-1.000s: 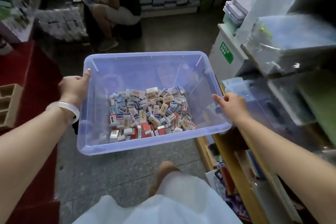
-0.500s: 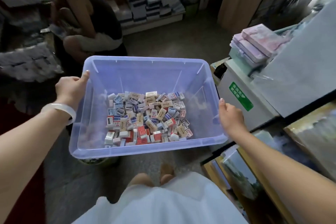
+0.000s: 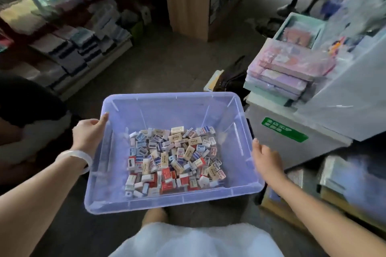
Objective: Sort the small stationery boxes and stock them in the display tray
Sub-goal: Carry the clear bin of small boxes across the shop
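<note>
Gripping the bin (image 3: 171, 202), both hands carry small boxes (image 3: 173, 158), print unreadable.

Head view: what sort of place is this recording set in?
Most likely a stationery shop or its stockroom. Low shelves hold stacked packs of paper goods, wrapped notebook sets are piled on a white counter, and both hands carry a tub of small stationery boxes.

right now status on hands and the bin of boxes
Left hand and right hand grip the bin by its side rims. Small boxes loose inside, unsorted. White carton close on the right.
</note>
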Demonstrator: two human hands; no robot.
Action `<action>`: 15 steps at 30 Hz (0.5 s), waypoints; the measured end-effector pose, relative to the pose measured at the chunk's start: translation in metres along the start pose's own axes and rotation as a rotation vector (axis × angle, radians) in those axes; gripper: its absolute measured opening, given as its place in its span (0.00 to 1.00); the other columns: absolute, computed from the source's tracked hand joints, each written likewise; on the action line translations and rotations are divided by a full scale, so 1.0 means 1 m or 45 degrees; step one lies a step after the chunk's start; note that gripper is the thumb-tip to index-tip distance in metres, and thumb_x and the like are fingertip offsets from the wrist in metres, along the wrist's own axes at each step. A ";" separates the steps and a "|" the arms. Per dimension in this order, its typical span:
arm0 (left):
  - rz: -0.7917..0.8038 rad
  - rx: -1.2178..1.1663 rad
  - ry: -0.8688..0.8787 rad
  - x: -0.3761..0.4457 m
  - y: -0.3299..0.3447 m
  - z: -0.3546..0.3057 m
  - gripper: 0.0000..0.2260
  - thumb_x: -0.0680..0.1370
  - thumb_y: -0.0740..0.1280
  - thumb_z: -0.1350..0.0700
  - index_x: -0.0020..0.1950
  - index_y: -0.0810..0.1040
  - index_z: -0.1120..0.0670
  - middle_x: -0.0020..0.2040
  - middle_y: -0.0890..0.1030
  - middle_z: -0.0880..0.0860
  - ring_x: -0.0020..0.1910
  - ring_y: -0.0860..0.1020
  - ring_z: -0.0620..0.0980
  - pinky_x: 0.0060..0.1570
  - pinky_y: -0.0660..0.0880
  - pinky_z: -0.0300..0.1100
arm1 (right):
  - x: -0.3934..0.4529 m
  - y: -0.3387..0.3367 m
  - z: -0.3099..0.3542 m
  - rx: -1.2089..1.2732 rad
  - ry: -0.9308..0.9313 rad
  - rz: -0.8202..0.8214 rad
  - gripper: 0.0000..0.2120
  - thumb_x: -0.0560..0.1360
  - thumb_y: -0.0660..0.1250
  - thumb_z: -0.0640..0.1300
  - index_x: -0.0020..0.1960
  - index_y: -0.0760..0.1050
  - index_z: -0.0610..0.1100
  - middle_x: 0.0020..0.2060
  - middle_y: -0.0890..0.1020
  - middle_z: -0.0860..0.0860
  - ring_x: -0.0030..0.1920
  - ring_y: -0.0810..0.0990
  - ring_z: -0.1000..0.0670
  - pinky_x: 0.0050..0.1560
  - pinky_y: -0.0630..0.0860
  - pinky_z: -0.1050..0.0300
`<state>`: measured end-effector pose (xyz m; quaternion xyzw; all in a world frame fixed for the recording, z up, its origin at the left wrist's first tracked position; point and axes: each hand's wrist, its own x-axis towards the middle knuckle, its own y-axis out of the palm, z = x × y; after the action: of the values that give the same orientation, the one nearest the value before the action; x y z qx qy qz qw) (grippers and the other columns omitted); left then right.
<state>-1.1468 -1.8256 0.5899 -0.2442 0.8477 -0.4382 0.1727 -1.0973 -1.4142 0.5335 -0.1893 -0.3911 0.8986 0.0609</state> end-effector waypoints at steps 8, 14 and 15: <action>0.466 0.176 0.401 0.104 0.064 -0.042 0.26 0.81 0.57 0.46 0.26 0.64 0.59 0.25 0.68 0.55 0.28 0.67 0.55 0.30 0.62 0.43 | -0.028 0.065 0.000 0.094 0.549 -0.249 0.24 0.82 0.49 0.51 0.29 0.64 0.43 0.25 0.70 0.44 0.31 0.73 0.44 0.35 0.64 0.55; 0.658 0.281 0.516 0.121 0.153 -0.025 0.24 0.81 0.59 0.47 0.28 0.63 0.58 0.24 0.69 0.55 0.27 0.66 0.52 0.30 0.62 0.44 | -0.029 0.104 -0.047 0.055 0.656 -0.424 0.22 0.80 0.56 0.47 0.30 0.69 0.39 0.22 0.72 0.45 0.22 0.70 0.46 0.26 0.65 0.58; 0.681 0.308 0.519 0.122 0.171 -0.016 0.24 0.80 0.60 0.46 0.27 0.64 0.58 0.24 0.70 0.55 0.27 0.68 0.52 0.30 0.63 0.44 | -0.022 0.108 -0.052 0.020 0.664 -0.428 0.22 0.80 0.57 0.47 0.29 0.69 0.40 0.22 0.73 0.44 0.23 0.72 0.46 0.27 0.67 0.57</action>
<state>-1.2999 -1.7994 0.4475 0.1010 0.8407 -0.5143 0.1363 -1.0525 -1.4584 0.4295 -0.3456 -0.3812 0.8001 0.3083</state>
